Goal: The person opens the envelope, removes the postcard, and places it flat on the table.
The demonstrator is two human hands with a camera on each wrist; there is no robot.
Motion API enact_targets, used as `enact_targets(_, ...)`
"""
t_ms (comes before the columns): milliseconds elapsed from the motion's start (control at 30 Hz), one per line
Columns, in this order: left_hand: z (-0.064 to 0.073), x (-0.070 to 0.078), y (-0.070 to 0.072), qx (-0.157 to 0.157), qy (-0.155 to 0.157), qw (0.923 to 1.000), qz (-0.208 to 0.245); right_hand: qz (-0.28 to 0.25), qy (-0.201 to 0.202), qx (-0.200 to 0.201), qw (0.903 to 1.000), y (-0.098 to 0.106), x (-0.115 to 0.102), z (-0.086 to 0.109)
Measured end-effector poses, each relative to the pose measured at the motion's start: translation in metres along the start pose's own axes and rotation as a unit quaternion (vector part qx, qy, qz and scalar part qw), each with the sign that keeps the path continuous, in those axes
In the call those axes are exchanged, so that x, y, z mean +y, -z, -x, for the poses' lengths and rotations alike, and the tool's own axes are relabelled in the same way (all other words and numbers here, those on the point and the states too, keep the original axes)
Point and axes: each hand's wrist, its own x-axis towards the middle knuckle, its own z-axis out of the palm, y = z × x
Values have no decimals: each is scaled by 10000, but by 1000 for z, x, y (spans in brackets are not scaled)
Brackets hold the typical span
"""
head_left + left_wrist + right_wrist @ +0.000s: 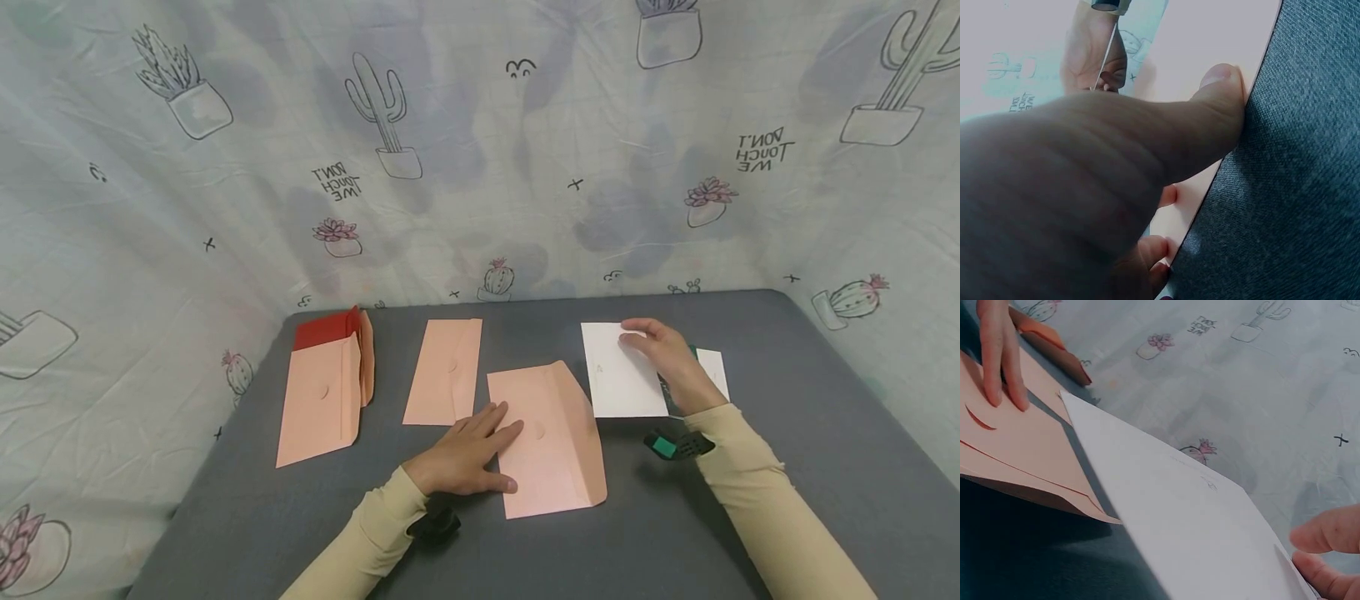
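Observation:
A pale pink envelope (551, 442) lies in the middle of the table with its flap spread open to the right. My left hand (467, 457) rests on its left edge, fingers stretched out; the thumb (1219, 103) lies along that edge in the left wrist view. To the right, my right hand (673, 367) pinches a white card (618, 375) by its far right edge. The card is tilted and raised off the table, with a shadow under its near edge. In the right wrist view the card (1160, 487) reaches toward the envelope (1016, 437).
Another white card (714, 372), with a dark green part beside it, lies partly hidden behind my right hand. Left of centre is a second pink envelope (442, 371). Several pink envelopes, one holding something red (327, 327), lie at the far left. A cactus-print curtain (480, 167) surrounds the table.

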Motion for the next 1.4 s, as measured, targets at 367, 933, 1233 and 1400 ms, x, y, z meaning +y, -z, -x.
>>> enact_targets(367, 0, 1, 0, -39, 53, 10000, -17, 157, 60, 188, 9997, 11, 1, -1)
enact_targets(933, -1, 1, 0, -48, 99, 9999, 2, 98, -81, 583, 9982, 21, 4, -5)
enact_targets(1233, -2, 1, -1, -23, 110, 9999, -53, 94, 49, 657, 9978, 31, 7, -4)
enact_targets(1400, -2, 0, -1, -20, 99, 9999, -85, 114, 86, 725, 9973, 32, 8, -4)
